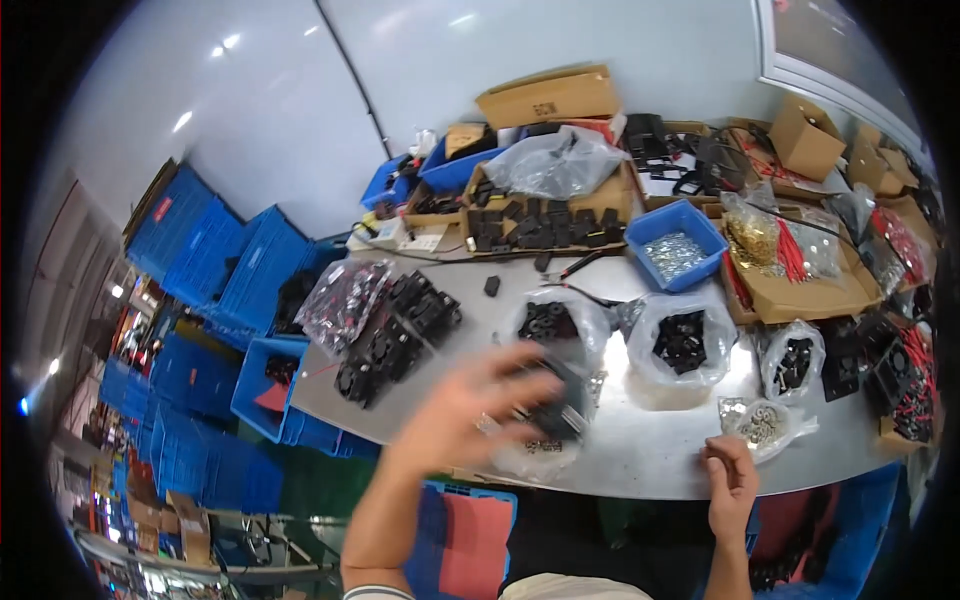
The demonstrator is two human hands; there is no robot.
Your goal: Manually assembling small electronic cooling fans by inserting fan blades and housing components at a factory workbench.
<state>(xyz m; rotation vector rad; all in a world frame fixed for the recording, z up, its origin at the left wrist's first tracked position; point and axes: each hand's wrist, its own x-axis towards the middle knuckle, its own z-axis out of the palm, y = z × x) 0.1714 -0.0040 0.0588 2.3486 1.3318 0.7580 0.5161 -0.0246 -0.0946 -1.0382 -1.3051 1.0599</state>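
Observation:
My left hand [478,405] is smeared by motion over the front middle of the metal table, its fingers apparently spread. Just beyond its fingertips is a blurred black part [565,400] above a clear plastic bag; whether the hand touches it I cannot tell. At the table's front edge my right hand [733,480] has its fingers curled together, and anything in them is hidden. Beside it lies a small bag of metal washers or nuts [762,424]. Open bags of small black parts [682,342] stand farther back. Black fan units [385,350] sit in rows at the left.
A blue bin of screws [675,255] stands behind the bags, near pliers [582,265]. Cardboard trays of black blocks [545,225] line the back. Stacked blue crates [215,250] fill the left; a blue crate [870,520] stands below the table at right.

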